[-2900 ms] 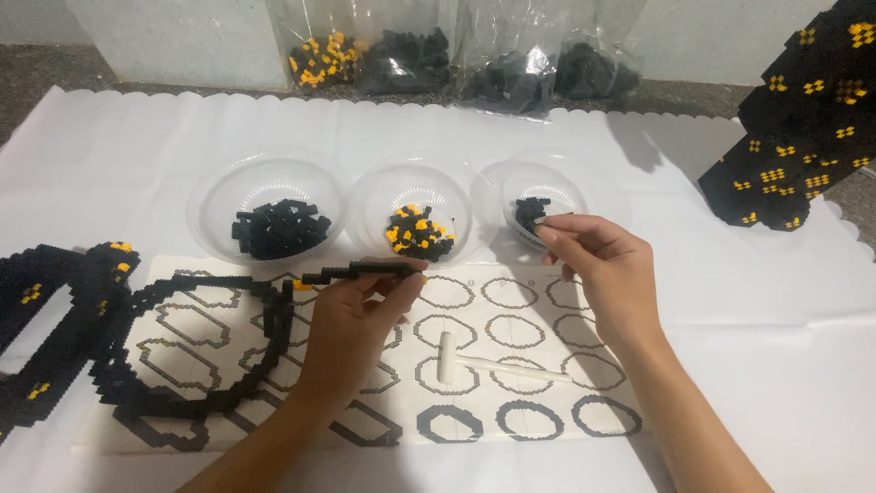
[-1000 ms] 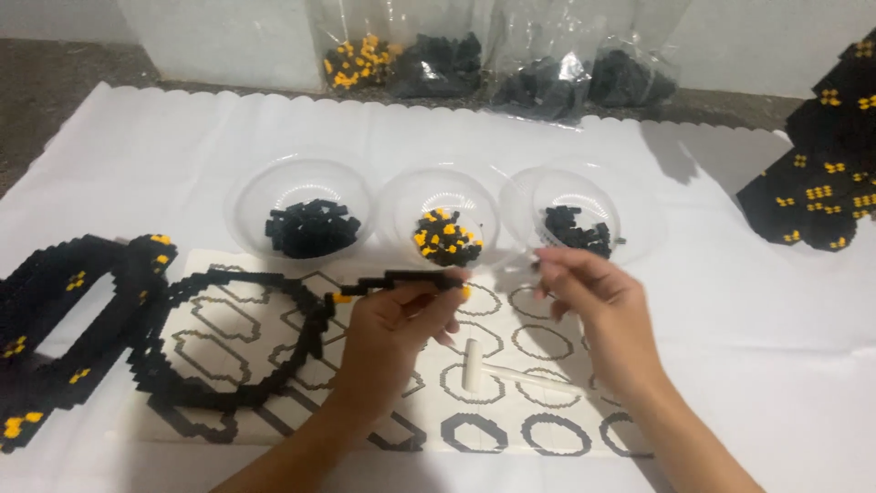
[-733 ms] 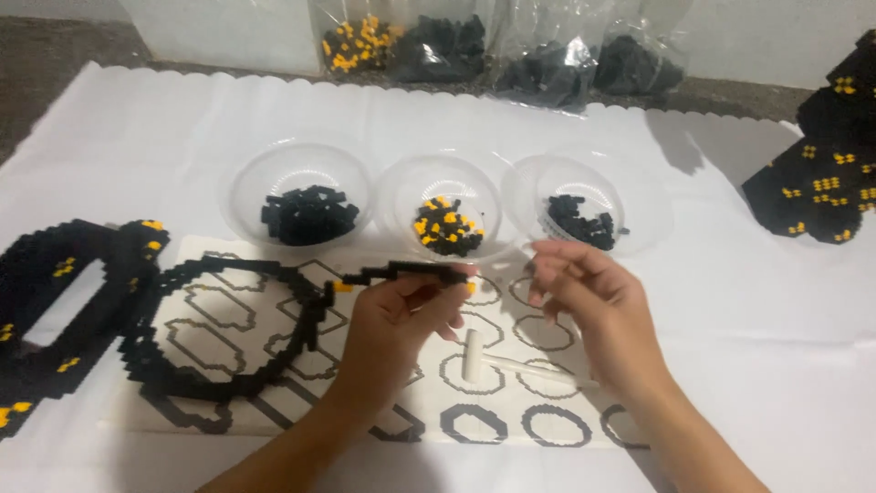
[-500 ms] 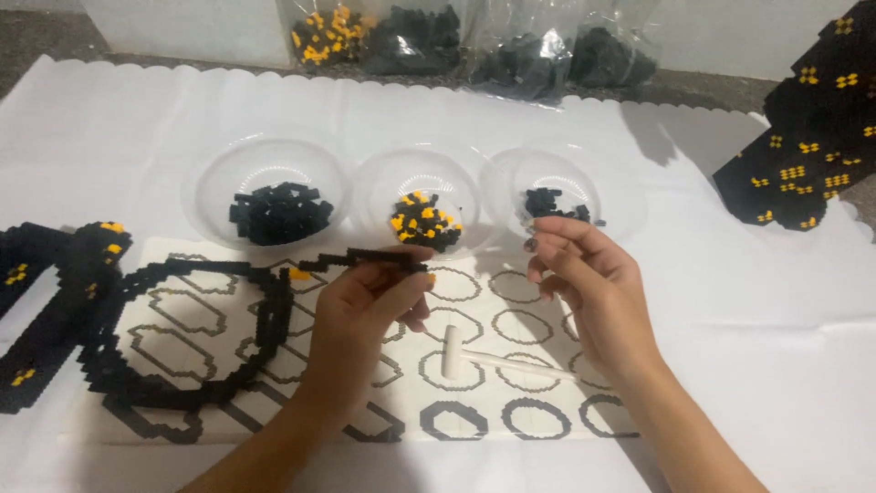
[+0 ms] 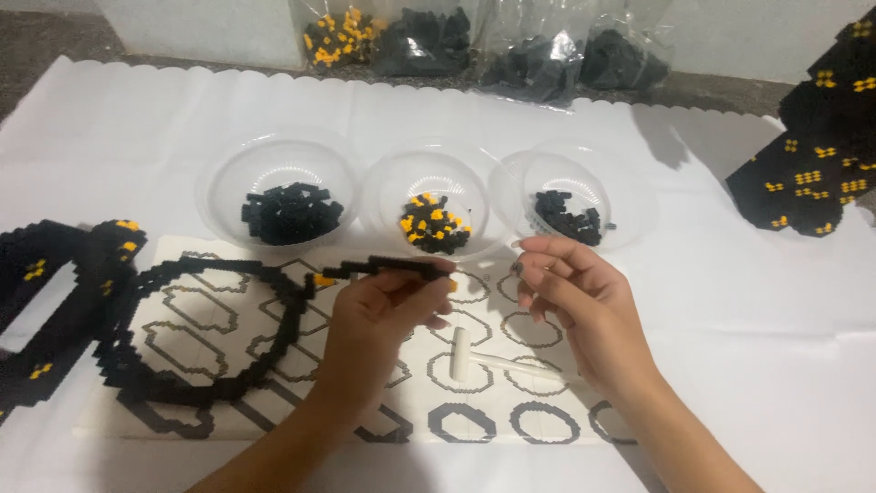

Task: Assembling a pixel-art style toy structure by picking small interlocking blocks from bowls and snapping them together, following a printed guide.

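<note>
While pinched between thumb and fingers of the left hand (image 5: 383, 315), black brick strip (image 5: 383, 267) held level at centre frame, its left end with an orange piece joining the black brick ring (image 5: 196, 333) lying on the pattern sheet (image 5: 547, 370). Fingers closed tight on the strip's right end. Just right of it, right hand (image 5: 579, 306) hovering with thumb and forefinger drawn together around something tiny and dark at the fingertips; too small to tell what, and cannot tell whether truly gripped. Hands near each other, not touching.

Below and between the two hands, small white hammer (image 5: 484, 358) lying on the sheet among printed black oval outlines. Above the hands, three clear plastic bowls in a row: left bowl (image 5: 278, 169) with black bricks, middle bowl (image 5: 429, 178) with mixed black and orange bricks, right bowl (image 5: 575, 178) with a few black bricks, directly above the right hand. Along the top edge, clear bags (image 5: 484, 41) of black and orange pieces. At far left, black built panel with orange dots (image 5: 50, 301) touching the ring; at upper right, a second black panel (image 5: 821, 155) with orange marks. All resting on a white tablecloth (image 5: 776, 319) with scalloped edge. Nothing between the strip and the bowls.
</note>
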